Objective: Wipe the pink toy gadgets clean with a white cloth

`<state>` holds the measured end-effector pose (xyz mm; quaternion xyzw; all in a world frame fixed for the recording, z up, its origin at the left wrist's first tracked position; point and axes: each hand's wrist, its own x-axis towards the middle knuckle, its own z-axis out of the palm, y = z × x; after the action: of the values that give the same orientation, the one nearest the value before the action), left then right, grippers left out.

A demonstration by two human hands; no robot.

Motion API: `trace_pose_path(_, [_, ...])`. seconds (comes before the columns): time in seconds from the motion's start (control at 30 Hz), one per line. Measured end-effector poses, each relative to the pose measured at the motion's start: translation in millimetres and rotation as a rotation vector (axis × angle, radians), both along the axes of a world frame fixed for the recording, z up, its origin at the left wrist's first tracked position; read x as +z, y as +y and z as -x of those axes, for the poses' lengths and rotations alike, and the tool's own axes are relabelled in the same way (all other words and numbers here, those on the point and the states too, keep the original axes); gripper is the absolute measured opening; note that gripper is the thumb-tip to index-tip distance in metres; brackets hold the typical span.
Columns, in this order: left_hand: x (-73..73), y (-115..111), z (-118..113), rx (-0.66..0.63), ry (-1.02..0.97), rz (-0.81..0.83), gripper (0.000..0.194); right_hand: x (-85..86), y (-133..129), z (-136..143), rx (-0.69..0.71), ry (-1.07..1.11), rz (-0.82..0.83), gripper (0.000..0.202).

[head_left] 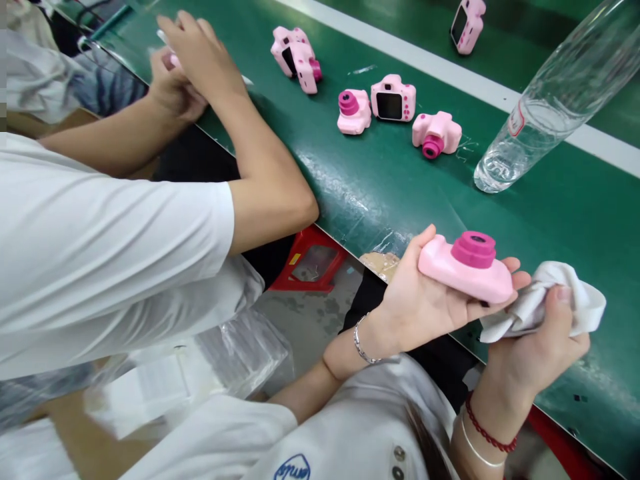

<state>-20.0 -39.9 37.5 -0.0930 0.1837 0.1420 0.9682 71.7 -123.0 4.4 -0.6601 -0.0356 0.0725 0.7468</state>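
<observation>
A pink toy camera [460, 270] rests across the upturned palm of my left hand [420, 307], its magenta lens pointing up. The thumb lies along one end, and the fingertips show past the other. In my right hand [530, 353] a crumpled white cloth [555, 297] is gripped between thumb and fingers, close beside the camera's right end. Both hands are over the front edge of the green table [360, 180]. Beyond them on the table stand a pink camera with lens facing forward [437, 133], one showing its screen [393, 100] and one lying lens up [354, 112].
Two more pink cameras [297, 59] lean together farther back, and another [467, 27] stands past the white stripe. A clear bottle [540, 113] with some water is at the right. On the left, a co-worker's hands [190, 67] work on a small pink object. A red stool [313, 260] is below.
</observation>
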Motion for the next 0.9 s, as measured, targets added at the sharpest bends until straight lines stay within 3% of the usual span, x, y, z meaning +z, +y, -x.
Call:
trace_pose_path(0.17, [-22.2, 0, -5, 0.033, -0.02, 0.036, 0.031, 1.7, -16, 13, 0.095, -0.102, -0.047, 0.012])
trace_pose_path(0.3, [-29.2, -5, -10, 0.023, -0.01, 0.088, 0.018, -3.8, -25, 20, 0.309, -0.452, -0.068, 0.011])
trace_pose_path(0.43, [-37.8, -9, -14, -0.003, 0.003, 0.055, 0.019, -6.8, -23, 18, 0.494, -1.02, 0.144, 0.006])
trace_pose_path(0.53, [-44.1, -11, -14, -0.023, -0.003, 0.03, 0.016, -6.8, -17, 8, 0.432, -1.156, 0.287, 0.006])
trace_pose_path(0.67, [-40.5, -12, -11, -0.031, -0.004, 0.038, 0.018, -7.1, -13, -5, 0.277, -0.939, 0.334, 0.013])
trace_pose_path(0.83, [-37.0, -13, -11, -0.025, -0.04, 0.008, 0.029, -5.1, -18, -6, 0.098, -0.305, 0.214, 0.019])
trace_pose_path(0.9, [-42.7, -11, -8, -0.04, -0.056, -0.071, 0.035, -1.9, -18, -8, 0.117, -0.132, 0.088, 0.025])
